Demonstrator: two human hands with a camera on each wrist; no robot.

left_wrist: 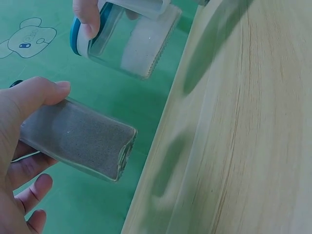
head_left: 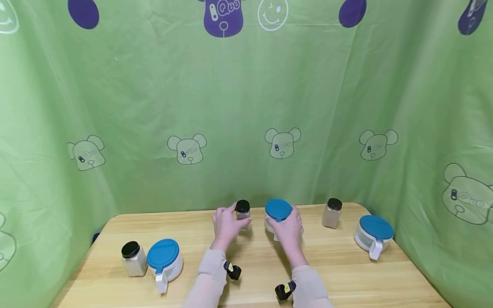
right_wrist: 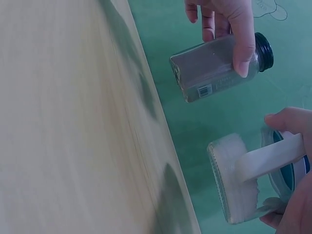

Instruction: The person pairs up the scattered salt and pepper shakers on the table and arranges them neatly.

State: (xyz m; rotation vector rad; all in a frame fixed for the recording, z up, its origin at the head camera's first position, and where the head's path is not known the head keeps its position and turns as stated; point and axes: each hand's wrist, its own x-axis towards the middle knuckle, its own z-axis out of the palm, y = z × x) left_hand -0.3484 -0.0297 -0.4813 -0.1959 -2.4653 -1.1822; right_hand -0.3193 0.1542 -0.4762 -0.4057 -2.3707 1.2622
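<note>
My left hand grips a squarish glass spice jar with a black lid, thumb on one side and fingers on the other. Grey-brown powder fills this jar in the left wrist view. To its right, my right hand holds a round clear seasoning pot with a blue lid and white handle. White contents show low in the pot in the right wrist view. Both containers are off the table, their shadows lying apart from them. They do not touch each other.
On the wooden table, another black-lidded jar and blue-lidded pot stand at left. A third jar and pot stand at right. A green printed curtain hangs behind and along the sides.
</note>
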